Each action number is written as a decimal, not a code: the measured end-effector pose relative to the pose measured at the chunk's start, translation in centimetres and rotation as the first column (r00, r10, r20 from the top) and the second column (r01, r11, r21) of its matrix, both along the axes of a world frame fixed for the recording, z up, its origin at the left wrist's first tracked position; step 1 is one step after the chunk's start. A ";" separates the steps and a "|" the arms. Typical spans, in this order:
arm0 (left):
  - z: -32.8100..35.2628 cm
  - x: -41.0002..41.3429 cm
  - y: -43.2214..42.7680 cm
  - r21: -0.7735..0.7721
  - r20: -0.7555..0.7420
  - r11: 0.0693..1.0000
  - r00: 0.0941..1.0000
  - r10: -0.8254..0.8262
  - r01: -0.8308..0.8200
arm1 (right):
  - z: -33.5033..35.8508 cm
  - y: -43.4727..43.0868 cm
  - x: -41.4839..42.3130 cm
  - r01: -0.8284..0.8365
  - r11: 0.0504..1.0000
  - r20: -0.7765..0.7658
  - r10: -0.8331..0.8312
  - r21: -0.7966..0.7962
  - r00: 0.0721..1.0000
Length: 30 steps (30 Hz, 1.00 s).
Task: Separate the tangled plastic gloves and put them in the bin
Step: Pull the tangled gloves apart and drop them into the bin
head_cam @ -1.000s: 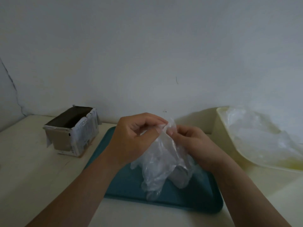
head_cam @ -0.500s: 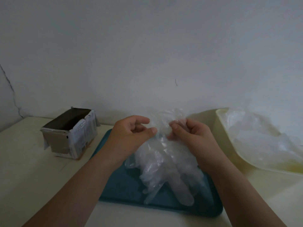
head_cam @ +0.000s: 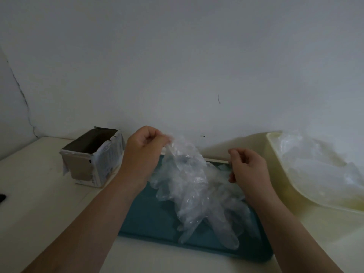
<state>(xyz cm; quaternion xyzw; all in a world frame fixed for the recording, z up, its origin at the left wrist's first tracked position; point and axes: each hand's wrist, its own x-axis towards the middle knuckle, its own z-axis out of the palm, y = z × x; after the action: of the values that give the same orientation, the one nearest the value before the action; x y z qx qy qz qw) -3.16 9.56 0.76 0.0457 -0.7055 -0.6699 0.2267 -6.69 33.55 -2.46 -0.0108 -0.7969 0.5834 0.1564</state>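
Observation:
A clump of clear plastic gloves (head_cam: 189, 186) hangs over the teal tray (head_cam: 149, 217) in the middle of the table. My left hand (head_cam: 143, 152) pinches the top of one glove and holds it up, its fingers dangling down to the tray. My right hand (head_cam: 248, 168) grips the edge of another thin glove (head_cam: 220, 176) that stretches left toward the clump and lies partly on the tray. The pale yellow bin (head_cam: 279, 152) stands at the right with several separated gloves (head_cam: 319, 166) inside.
An open grey cardboard box (head_cam: 92, 158) sits at the left of the tray near the white wall (head_cam: 177, 66). A small dark object (head_cam: 2, 197) lies at the left frame edge. The cream table (head_cam: 35, 203) runs under everything.
My hands have pulled apart: the left went up and left with one glove, the right moved right and down. The clump has spread out and stretched between them.

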 end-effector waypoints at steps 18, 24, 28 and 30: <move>-0.3 1.4 1.9 0.107 0.061 0.848 0.848 -0.527 0.519 | 1.6 0.1 1.3 -0.624 0.659 0.089 0.714 -0.421 0.694; -1.1 0.7 1.6 0.023 0.225 0.888 0.863 -0.452 0.459 | 2.4 -0.7 1.5 -0.352 0.922 -0.013 0.355 -0.160 0.935; -1.3 0.3 0.5 -0.014 0.262 0.904 0.875 -0.408 0.426 | 2.3 -0.2 1.0 -0.113 0.978 -0.064 0.103 -0.175 0.993; -1.6 -0.1 -0.1 -0.128 0.257 0.934 0.921 -0.293 0.333 | 1.9 0.2 0.7 -0.062 0.979 -0.056 0.052 -0.195 0.997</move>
<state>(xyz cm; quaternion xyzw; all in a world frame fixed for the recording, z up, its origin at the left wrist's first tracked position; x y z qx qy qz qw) -3.22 9.42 -0.88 -0.0089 -0.7798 -0.6250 0.0351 -5.95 33.74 -0.56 0.0115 -0.7313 0.6634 0.1581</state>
